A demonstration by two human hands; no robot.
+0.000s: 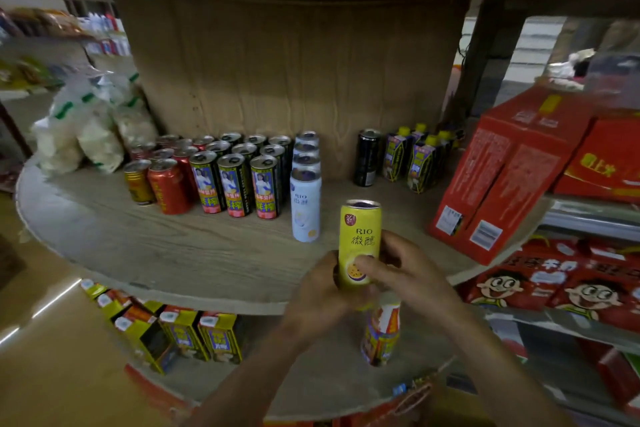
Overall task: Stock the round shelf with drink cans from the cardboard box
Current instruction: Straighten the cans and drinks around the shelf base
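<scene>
While the round shelf (173,246) already carries several rows, one can is not yet placed.

At the shelf's left edge lie bags of pale snacks (79,135). Next to them stand a gold can (138,182), a group of red cans (169,189), and three files of black-and-yellow cans (235,187), all upright and running back toward the cardboard core. A single file of white cans (305,204) follows, its front can nearest the shelf's front edge.

Just right of that file, above the front edge, the hands are together on the yellow can (358,243). The left hand (318,291) wraps its lower left side. The right hand (405,274) curls round its right side with fingers across the front. The can is upright, its long axis vertical and its top toward the core. Whether its base touches the board cannot be told, as the hands cover it.

Bare board lies directly beyond the hands, between the white file and a lone black can (367,158) at the back. In my judgement the placement is a straight push away from the body, with the can kept vertical. Neither hand is the nearer, since both hold it.

Further right stand yellow-capped packs (419,159), then red cartons (502,184) at the right edge. The supply box cannot be identified.
</scene>
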